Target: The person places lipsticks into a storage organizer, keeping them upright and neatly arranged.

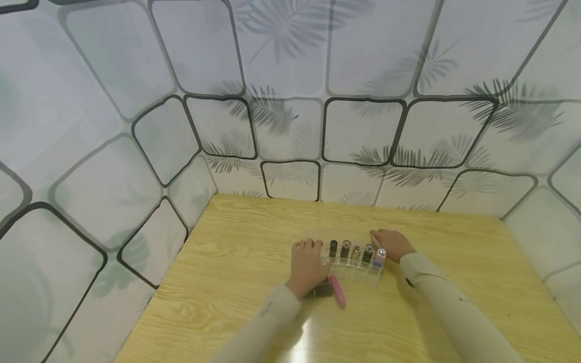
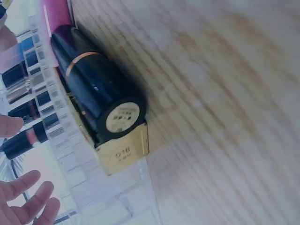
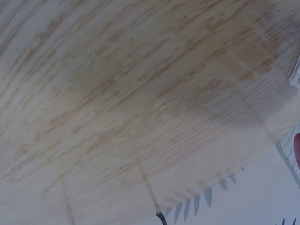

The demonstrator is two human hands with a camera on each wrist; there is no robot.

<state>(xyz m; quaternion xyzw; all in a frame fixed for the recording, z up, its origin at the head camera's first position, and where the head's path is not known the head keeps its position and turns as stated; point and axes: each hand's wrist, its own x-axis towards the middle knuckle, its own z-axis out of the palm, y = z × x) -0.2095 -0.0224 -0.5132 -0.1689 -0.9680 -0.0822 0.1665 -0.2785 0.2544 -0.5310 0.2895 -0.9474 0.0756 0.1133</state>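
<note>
A clear stepped lipstick holder [image 1: 358, 273] stands on the table with several lipsticks upright in its back row, among them a black one [image 1: 333, 248], a gold one [image 1: 356, 251] and a pink-and-blue one [image 1: 379, 257]. My left hand [image 1: 308, 264] is over the holder's left end, fingers spread in the left wrist view, nothing visible between them. Behind the right end is my right hand [image 1: 394, 244], its fingers bent; whether they grip the holder is hidden. Below my left hand lie a black lipstick tube [image 2: 93, 84], a gold-ended box [image 2: 125, 152] and a pink tube [image 1: 338, 291].
The wooden table [image 1: 218, 262] carries the holder near its middle. Patterned curtain-like walls [image 1: 290, 128] close off the back and sides. In the right wrist view, mostly bare wood grain [image 3: 117, 84] shows, with the holder's clear corner at the right edge.
</note>
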